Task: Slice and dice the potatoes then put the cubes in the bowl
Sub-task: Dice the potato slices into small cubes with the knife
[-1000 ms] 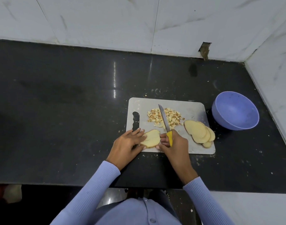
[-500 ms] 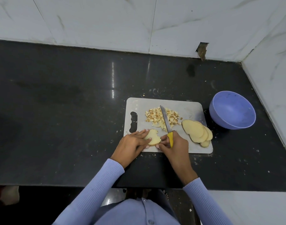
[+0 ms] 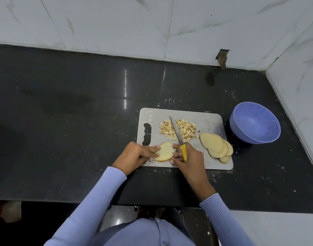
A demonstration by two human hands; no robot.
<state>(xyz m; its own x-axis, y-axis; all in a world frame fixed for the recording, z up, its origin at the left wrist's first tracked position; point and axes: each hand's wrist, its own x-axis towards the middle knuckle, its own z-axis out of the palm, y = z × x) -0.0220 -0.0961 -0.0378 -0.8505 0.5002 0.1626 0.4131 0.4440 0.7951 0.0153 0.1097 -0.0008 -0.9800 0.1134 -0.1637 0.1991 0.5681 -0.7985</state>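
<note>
A grey cutting board (image 3: 212, 119) lies on the black counter. Near its front edge sits a small stack of potato slices (image 3: 164, 151). My left hand (image 3: 134, 155) rests on the stack's left side with fingers laid flat on it. My right hand (image 3: 189, 157) grips the yellow handle of a knife (image 3: 177, 134), and its fingertips touch the stack's right side. The blade points away over a pile of potato cubes (image 3: 180, 129). More potato slices (image 3: 217, 146) overlap at the board's right. A blue bowl (image 3: 255, 122) stands empty to the right of the board.
White marble-look walls close off the counter at the back and right, with a chipped hole (image 3: 222, 58) in the back wall. Small potato crumbs dot the black counter (image 3: 72, 121) around the board. The counter's front edge runs just below my forearms.
The stack under my hands shows more of its top than half a second ago, as my left fingers slid back to its left side. The knife has tilted slightly.
</note>
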